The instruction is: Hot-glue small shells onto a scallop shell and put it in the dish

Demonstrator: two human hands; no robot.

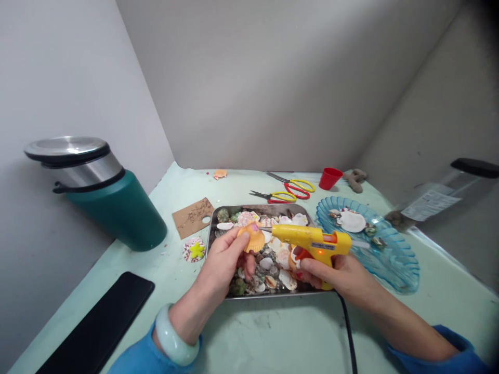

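Note:
My left hand [224, 259] pinches an orange scallop shell [254, 238] above a metal tray [273, 295] filled with several mixed seashells. My right hand [337, 272] grips a yellow glue gun [312, 240] by its handle, a finger at the red trigger. Its metal nozzle points left and reaches the shell's upper edge, where a small pink piece sits. The gun's black cord [349, 332] runs down toward the table's near edge.
A blue glass dish [393, 265] with a few shells lies right of the tray. Two scissors [290, 189], a red cup [329, 178], a cardboard piece [193, 216], a decorated round shell [194, 250], a green flask [113, 200], a black slab [99, 324] and a clear jar [440, 200] surround it.

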